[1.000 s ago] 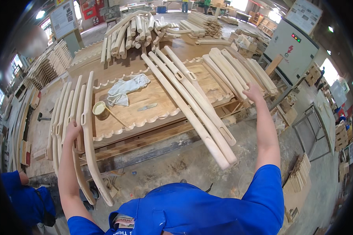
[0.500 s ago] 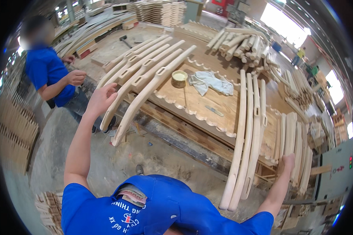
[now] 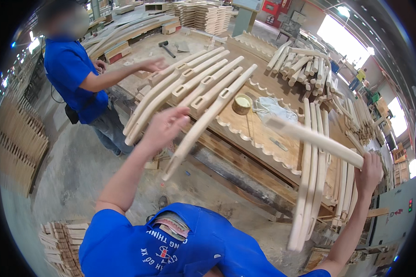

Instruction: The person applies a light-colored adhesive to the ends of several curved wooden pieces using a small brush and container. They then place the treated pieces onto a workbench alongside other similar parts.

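Observation:
My right hand point(image 3: 369, 173) is closed round one end of a pale curved wooden bar point(image 3: 326, 143), holding it raised over the bench, its far end blurred by motion. Over the row of slotted curved wooden legs point(image 3: 205, 122) at the left, my left hand point(image 3: 166, 123) hovers with fingers apart and nothing in them. Whether it touches a leg I cannot tell. Another group of slotted wooden legs point(image 3: 306, 184) lies below the raised bar, overhanging the bench's front edge. A round tin point(image 3: 241, 104) with a thin stick and a light-coloured cloth point(image 3: 272, 109) rest between the two groups.
A co-worker in blue point(image 3: 74, 74) stands at the left, one arm stretched over the slotted legs. A hammer point(image 3: 166, 49) lies behind. Wooden pieces are heaped point(image 3: 302, 64) at the back right, and a grey electrical cabinet point(image 3: 395, 212) stands at the far right.
My right hand has lifted a wooden bar from the right-hand stack and swung it over the bench. The co-worker's hand has reached out to the slotted legs.

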Tool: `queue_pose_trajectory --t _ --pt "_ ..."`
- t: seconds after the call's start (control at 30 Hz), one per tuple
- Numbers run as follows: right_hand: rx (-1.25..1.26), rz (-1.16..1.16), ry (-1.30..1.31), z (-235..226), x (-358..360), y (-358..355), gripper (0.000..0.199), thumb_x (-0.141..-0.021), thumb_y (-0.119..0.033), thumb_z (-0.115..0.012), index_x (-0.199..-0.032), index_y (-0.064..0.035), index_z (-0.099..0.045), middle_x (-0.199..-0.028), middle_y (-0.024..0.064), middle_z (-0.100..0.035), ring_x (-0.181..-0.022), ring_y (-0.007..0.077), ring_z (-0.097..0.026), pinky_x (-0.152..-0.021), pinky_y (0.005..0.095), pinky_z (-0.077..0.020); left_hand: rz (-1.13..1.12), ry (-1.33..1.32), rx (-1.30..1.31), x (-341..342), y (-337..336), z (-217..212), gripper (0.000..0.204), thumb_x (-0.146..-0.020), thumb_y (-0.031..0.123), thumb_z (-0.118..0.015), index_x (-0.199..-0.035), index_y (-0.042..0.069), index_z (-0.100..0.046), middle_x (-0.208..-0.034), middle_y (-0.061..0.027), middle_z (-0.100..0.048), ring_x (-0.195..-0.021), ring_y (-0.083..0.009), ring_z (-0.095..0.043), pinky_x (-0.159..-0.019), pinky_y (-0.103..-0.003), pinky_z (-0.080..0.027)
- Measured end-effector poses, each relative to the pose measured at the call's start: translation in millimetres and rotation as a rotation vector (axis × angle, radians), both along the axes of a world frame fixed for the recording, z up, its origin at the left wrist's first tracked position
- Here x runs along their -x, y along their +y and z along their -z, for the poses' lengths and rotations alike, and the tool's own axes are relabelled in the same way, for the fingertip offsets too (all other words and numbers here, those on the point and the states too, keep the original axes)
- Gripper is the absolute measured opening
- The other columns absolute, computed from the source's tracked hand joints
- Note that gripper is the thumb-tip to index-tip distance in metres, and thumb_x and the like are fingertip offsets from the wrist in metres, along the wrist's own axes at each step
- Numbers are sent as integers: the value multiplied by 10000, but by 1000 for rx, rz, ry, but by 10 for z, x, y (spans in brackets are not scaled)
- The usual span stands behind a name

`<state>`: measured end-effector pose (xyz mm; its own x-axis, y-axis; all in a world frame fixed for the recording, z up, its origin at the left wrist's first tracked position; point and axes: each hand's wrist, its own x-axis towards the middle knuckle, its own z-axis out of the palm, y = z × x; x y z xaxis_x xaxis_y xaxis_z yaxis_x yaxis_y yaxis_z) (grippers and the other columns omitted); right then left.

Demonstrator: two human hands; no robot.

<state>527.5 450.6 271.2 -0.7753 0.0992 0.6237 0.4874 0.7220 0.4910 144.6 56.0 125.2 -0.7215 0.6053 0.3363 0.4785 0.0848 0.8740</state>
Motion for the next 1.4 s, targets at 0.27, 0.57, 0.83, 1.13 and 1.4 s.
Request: queue_pose_trajectory --t 0.27,0.57,0.83,1.13,1.4 --pt "-17 -341 -175 -173 1888 -1646 367 -576 -36 -677 -911 -77 -532 -914 66 -539 -886 283 -522 -863 438 -395 713 110 188 -50 -433 -79 752 -812 387 -640 -1372 -15 -340 -1277 -217 -494 -1151 -328 -517 -974 -398 -408" --pt "696 -680 607 732 3218 -2681 488 -693 5 -656 -1151 -47 -492 -1222 115 -475 -1179 261 -431 -1034 412 -316 512 -330 30 721 -1363 163 741 -755 176 -689 -1395 51 -336 -1237 -178 -506 -1127 -266 -523 -965 -356 -404" --pt "2172 -900 259 2048 3650 -4367 918 -773 -58 -656 -1463 -80 -51 -1281 144 -414 -1085 205 -527 -922 348 -444 407 -401 -231 934 -1314 301 718 -871 165 -554 -1450 18 -156 -1300 -144 -400 -1157 -198 -431 -999 -346 -339" --pt "2314 -978 422 1892 3877 -4150 941 -773 -178 -689 -1469 -62 -67 -1161 128 -490 -932 169 -564 -738 321 -498 5 180 50 1463 -1351 491 523 -880 288 -540 -1308 13 -417 -1279 -159 -414 -1181 -306 -384 -1010 -400 -296" --pt "1783 -766 148 2100 3880 -4227 1064 -757 -190 -722 -1465 -34 56 -1366 220 -341 -1239 302 -402 -1048 405 -317 453 -232 -100 1121 -1212 473 935 -776 203 -674 -1452 -6 -63 -1374 -179 -338 -1292 -239 -337 -1075 -361 -266"
